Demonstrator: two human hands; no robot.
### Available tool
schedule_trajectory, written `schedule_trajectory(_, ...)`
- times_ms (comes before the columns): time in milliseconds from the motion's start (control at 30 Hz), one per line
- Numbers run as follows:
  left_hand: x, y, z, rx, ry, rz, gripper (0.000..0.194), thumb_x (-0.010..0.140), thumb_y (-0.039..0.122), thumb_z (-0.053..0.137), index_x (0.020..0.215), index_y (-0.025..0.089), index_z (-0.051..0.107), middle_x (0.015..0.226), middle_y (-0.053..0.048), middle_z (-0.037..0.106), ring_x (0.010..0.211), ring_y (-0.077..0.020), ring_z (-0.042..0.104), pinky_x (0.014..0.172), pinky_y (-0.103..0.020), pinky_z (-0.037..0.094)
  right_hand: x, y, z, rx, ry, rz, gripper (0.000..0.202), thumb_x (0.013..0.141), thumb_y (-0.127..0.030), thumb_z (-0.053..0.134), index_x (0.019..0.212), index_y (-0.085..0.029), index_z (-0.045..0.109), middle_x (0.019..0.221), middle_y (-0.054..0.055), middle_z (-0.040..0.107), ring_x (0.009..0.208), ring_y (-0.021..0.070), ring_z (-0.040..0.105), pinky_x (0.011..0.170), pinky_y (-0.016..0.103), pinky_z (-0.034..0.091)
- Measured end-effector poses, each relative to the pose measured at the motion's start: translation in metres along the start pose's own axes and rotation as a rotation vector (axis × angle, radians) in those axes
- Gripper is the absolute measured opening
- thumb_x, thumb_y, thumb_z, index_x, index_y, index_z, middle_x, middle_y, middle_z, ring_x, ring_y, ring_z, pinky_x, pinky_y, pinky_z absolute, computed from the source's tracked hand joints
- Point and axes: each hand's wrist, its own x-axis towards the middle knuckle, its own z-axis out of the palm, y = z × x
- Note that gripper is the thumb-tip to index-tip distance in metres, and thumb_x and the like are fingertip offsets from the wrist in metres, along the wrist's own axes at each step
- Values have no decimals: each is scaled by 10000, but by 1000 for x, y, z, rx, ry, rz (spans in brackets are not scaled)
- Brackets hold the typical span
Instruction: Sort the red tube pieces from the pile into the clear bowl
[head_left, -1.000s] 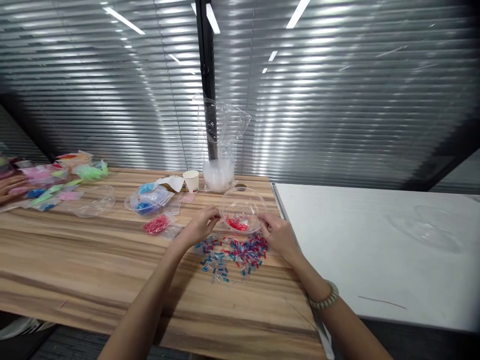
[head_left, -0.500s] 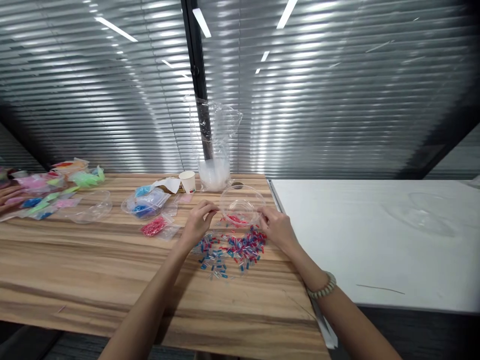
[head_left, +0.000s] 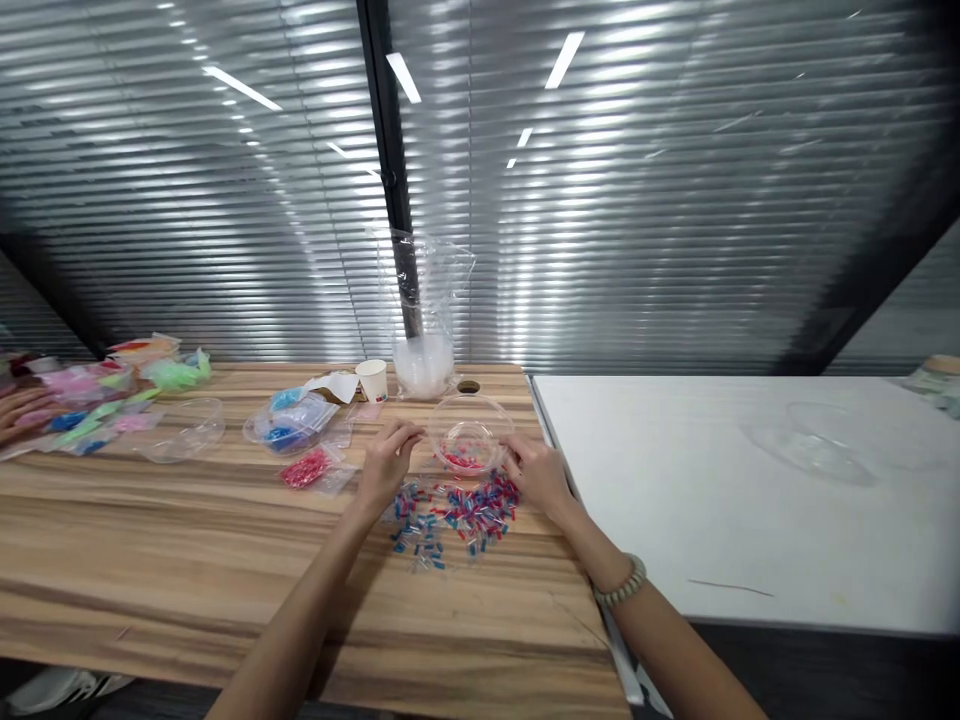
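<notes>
Both hands pinch opposite sides of the rim of a clear plastic bowl (head_left: 471, 405). My left hand (head_left: 385, 468) is on its left edge, and my right hand (head_left: 536, 475), with a beaded bracelet on that wrist, is on its right edge. Small red pieces (head_left: 463, 457) show in or through the bowl's clear bottom; which of the two I cannot tell. Just in front, a loose pile of small red, blue and clear capsule-like pieces (head_left: 480, 510) lies on the wooden table (head_left: 210, 560).
Left of my hands lie a bag of red pieces (head_left: 306, 468) and a bowl of blue items in bags (head_left: 289, 425). Behind stand a paper cup (head_left: 372, 380) and a clear bag (head_left: 424, 365). Another person's hand (head_left: 22, 412) is far left. A white table (head_left: 675, 500) adjoins right.
The view has tilted slightly upward, so the table sits lower. Both hands still hold the bowl; the red pieces seen at it look more spread out.
</notes>
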Motion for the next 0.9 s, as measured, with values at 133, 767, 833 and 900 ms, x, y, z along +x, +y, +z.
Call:
schedule_trajectory(133, -1, 1, 2, 22, 28, 48, 174, 869, 186, 462, 845, 181, 635, 817, -47, 631, 791, -143, 595, 710, -258, 479, 0, 1, 2, 15, -17, -22, 264, 759, -76, 462, 935, -192, 621, 865, 27, 687, 730, 151, 618, 648, 236, 428)
schedule_trajectory(767, -6, 30, 8, -16, 94, 88, 175, 860, 230, 526, 1016, 201, 600, 890, -36, 674, 783, -130, 633, 754, -255, 521, 1, -4, 5, -8, 4, -178, 245, 757, -79, 469, 913, -191, 621, 784, 30, 660, 718, 150, 593, 664, 241, 405)
schedule_trajectory(833, -8, 29, 9, -35, 77, 98, 196, 851, 236, 544, 1039, 211, 591, 878, -27, 672, 752, -121, 631, 733, -242, 524, 1, -4, 6, -16, 24, -202, 260, 751, -71, 464, 924, -186, 619, 796, 35, 660, 722, 154, 590, 664, 245, 404)
schedule_trajectory(900, -8, 27, 9, -65, 45, 91, 218, 849, 236, 547, 1065, 219, 579, 847, -15, 667, 723, -111, 628, 710, -228, 525, 2, -3, 5, -35, 47, -229, 271, 746, -67, 463, 936, -181, 618, 810, 41, 660, 727, 159, 586, 660, 250, 401)
